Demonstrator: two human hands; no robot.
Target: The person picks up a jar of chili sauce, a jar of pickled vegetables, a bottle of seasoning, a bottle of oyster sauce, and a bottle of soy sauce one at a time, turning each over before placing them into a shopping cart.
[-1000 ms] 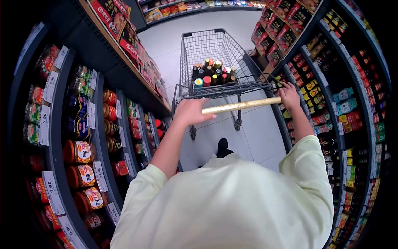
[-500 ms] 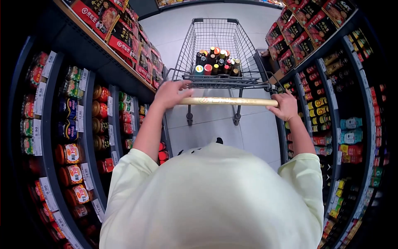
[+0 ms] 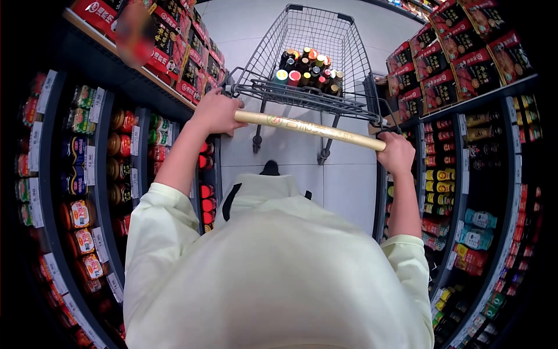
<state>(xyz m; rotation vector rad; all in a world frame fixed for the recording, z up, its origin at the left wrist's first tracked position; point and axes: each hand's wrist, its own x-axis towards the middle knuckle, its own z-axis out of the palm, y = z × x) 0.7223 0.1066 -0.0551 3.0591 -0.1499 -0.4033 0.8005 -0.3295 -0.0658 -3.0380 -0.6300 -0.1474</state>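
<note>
A wire shopping cart [image 3: 256, 58] stands in front of me, tilted slightly to the right, with several dark bottles [image 3: 308, 72] in its near end. Its tan handle bar [image 3: 311, 129] runs across between my hands. Around the bar's left end my left hand [image 3: 218, 112] is closed, fingers wrapped. My right hand [image 3: 397, 152] grips the right end, its fingers curled over the bar.
Shelves of jars [image 3: 81, 214] with price tags line the left side; packets and jars [image 3: 440, 174] fill shelves on the right. Red and black packets [image 3: 439, 84] are stacked above both sides. Pale floor tiles [image 3: 349, 186] lie beneath the cart.
The cart has turned, its handle now sloping down to the right. My left hand has moved left and closed round the bar. A dark shoe tip now shows below the cart.
</note>
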